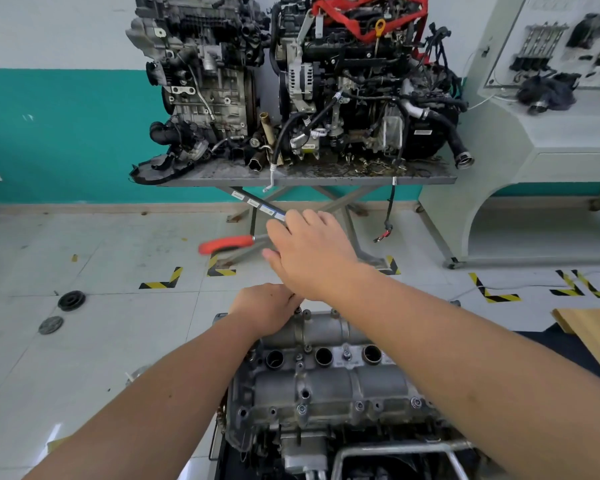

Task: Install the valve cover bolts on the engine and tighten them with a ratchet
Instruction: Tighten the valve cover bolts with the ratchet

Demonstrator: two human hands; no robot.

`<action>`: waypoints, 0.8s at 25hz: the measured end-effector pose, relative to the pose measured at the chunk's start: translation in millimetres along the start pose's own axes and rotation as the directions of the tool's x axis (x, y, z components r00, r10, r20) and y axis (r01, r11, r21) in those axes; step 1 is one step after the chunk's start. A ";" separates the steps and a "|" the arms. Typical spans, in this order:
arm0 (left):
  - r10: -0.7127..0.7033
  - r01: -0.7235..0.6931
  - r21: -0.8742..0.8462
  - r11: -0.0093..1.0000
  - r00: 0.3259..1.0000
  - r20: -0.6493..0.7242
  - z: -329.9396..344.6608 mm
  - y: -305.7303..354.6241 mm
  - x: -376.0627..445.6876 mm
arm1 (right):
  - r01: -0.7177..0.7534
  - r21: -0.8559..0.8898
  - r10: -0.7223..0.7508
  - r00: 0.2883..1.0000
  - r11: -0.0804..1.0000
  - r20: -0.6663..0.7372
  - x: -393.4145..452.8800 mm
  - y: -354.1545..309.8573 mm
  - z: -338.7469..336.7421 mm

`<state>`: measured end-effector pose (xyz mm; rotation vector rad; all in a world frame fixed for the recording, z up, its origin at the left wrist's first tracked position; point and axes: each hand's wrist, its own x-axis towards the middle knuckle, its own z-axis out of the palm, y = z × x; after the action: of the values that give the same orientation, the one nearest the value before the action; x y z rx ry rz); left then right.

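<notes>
The grey valve cover [326, 386] of the engine lies in front of me, with three round plug wells along its middle and bolts [302, 408] in its rim. My right hand [309, 251] grips the shaft of a ratchet with a red handle [226, 244], which points left and is blurred. My left hand [267, 306] sits at the cover's far left edge, fingers curled over the ratchet head. The head and the bolt under it are hidden by my hands.
Two engines [291, 81] stand on a grey lift table [309, 178] ahead. A pale training console [534, 133] is at the right. Two round black parts [70, 301] lie on the tiled floor at left. A wooden board [593, 330] is at the right edge.
</notes>
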<state>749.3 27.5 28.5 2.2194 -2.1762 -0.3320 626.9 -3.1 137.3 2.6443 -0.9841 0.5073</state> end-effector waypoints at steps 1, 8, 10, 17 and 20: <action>-0.011 0.011 -0.001 1.000 1.000 0.013 -0.6 -1.3 -0.7 | -0.047 -0.010 0.047 0.994 0.999 0.103 7.3 -1.0 -6.3; 0.001 -0.001 -0.028 1.000 1.000 -0.029 0.2 -2.9 -1.3 | -0.757 0.643 0.327 0.641 0.115 0.695 37.1 -1.1 -20.0; -0.007 0.006 -0.030 1.000 1.000 -0.023 0.0 -2.8 0.3 | -0.618 0.648 0.272 0.596 -0.446 0.755 26.7 -0.6 -16.4; -0.022 0.022 -0.017 1.000 1.000 -0.008 3.2 -3.0 2.6 | -0.134 0.697 0.375 0.763 -0.705 0.526 -6.1 -5.6 13.7; -0.032 0.031 -0.047 0.998 1.000 -0.001 -0.9 -1.6 1.8 | -0.192 0.974 0.434 0.872 -0.122 0.226 -24.6 -10.3 20.6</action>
<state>751.0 25.6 28.9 2.2307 -2.1120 -0.3776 621.1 10.9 107.2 3.1971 -1.6183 2.4817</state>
